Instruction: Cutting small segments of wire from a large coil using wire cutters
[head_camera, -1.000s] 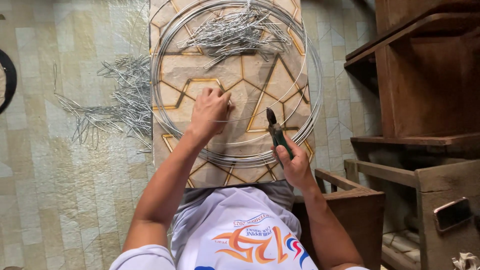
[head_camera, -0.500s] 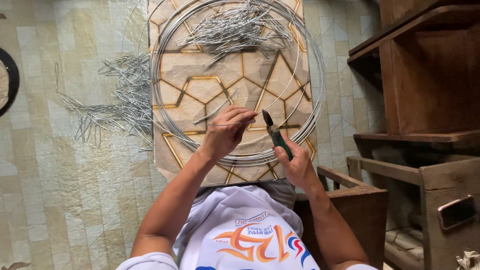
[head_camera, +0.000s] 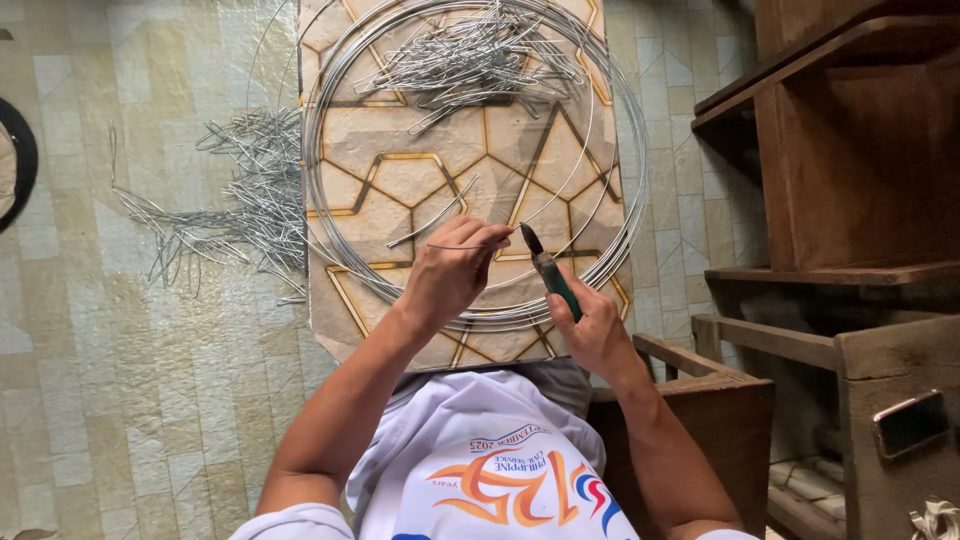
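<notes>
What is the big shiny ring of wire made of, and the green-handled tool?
The large silvery wire coil looks like bare metal, probably steel: thin, grey, glinting. The green-handled pliers in the right hand seem to have dark metal jaws and a green plastic or rubber grip; it is too small to tell which.

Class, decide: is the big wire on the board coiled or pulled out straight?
Coiled: the wire coil lies in round loops on the patterned board.

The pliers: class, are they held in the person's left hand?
No, the green-handled pliers are in the right hand, while the left hand pinches a thin wire.
</notes>
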